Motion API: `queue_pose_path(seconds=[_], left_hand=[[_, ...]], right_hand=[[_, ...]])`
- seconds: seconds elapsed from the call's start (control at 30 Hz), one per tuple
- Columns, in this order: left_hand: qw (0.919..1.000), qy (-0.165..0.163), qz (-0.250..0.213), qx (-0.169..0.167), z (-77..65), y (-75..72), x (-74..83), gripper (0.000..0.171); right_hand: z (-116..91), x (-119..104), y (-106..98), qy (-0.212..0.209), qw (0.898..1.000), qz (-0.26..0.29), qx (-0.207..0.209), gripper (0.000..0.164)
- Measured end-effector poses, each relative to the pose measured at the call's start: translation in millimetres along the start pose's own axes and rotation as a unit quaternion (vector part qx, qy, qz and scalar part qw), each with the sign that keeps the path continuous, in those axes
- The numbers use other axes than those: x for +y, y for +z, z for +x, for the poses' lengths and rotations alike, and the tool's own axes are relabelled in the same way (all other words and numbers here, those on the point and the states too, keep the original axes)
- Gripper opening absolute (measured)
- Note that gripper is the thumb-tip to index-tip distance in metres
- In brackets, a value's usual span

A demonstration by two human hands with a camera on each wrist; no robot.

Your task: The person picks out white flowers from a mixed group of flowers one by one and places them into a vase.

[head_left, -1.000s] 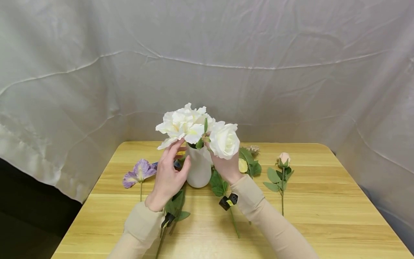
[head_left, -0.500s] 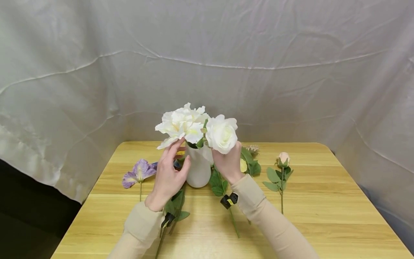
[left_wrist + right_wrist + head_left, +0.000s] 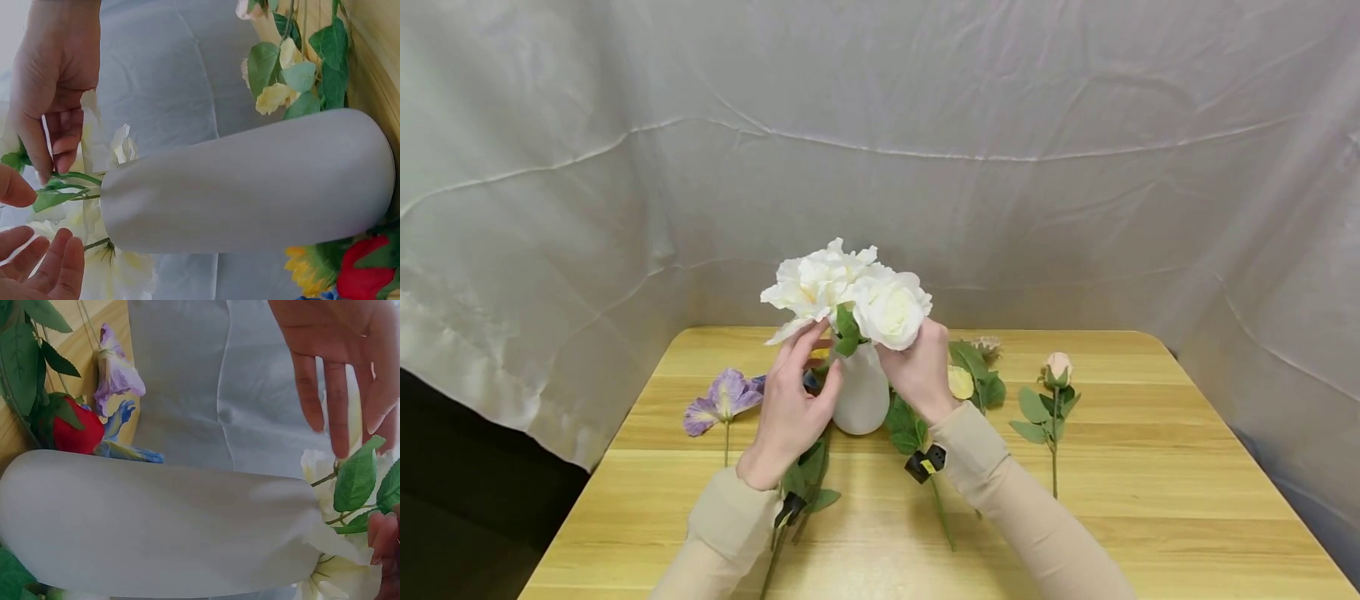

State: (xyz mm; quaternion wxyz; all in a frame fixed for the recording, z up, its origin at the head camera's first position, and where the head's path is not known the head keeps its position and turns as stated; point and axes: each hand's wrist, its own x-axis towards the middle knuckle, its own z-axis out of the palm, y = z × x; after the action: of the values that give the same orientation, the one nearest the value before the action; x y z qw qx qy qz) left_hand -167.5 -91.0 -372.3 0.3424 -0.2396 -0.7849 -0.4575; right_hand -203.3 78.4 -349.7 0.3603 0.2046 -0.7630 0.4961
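Note:
A white vase (image 3: pixel 861 396) stands upright on the wooden table (image 3: pixel 1120 467), between both hands. Ruffled white flowers (image 3: pixel 812 283) fill its mouth on the left. Over the mouth's right side, my right hand (image 3: pixel 922 371) pinches the stem of a white rose (image 3: pixel 891 312) just below the bloom. The left wrist view has green stems (image 3: pixel 80 177) entering the vase beside those fingertips. My left hand (image 3: pixel 792 404) is at the vase's left, its fingertips right under the ruffled petals. Seen from the right wrist, the left hand's fingers (image 3: pixel 337 412) are mostly straight.
Left of the vase lie a purple flower (image 3: pixel 726 398), a red rose (image 3: pixel 76 430) and a blue flower (image 3: pixel 122 434). To the right are a yellow flower (image 3: pixel 960 382) with leaves and a pale pink rose (image 3: pixel 1060 368). Grey cloth (image 3: pixel 925 208) hangs around the table.
My right hand has shifted slightly left and turned the white rose, which now leans over the vase mouth against the ruffled flowers. Its leaf hangs in front. The left hand stays put.

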Motion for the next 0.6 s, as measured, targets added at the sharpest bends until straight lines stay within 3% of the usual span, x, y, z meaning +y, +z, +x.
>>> queue_pose_path(seconds=[0.2,0.37,0.47,0.6], left_hand=[[0.9934,0.075,0.087,-0.008,3.3,0.8,0.3,0.034],[0.9747,0.12,0.183,-0.044,8.9,2.5,0.7,0.034],[0.962,0.136,0.229,-0.059,12.9,3.7,0.5,0.037],[0.9557,0.13,0.257,-0.062,17.5,4.4,-0.6,0.041]], right_hand=[[-0.9,3.7,-0.1,0.055,0.998,0.036,0.003,0.026],[-0.2,6.2,-1.8,0.088,0.989,0.116,0.0,0.034],[-0.6,6.8,-3.2,0.093,0.986,0.141,-0.001,0.035],[-1.7,6.7,-5.2,0.101,0.981,0.166,-0.001,0.032]])
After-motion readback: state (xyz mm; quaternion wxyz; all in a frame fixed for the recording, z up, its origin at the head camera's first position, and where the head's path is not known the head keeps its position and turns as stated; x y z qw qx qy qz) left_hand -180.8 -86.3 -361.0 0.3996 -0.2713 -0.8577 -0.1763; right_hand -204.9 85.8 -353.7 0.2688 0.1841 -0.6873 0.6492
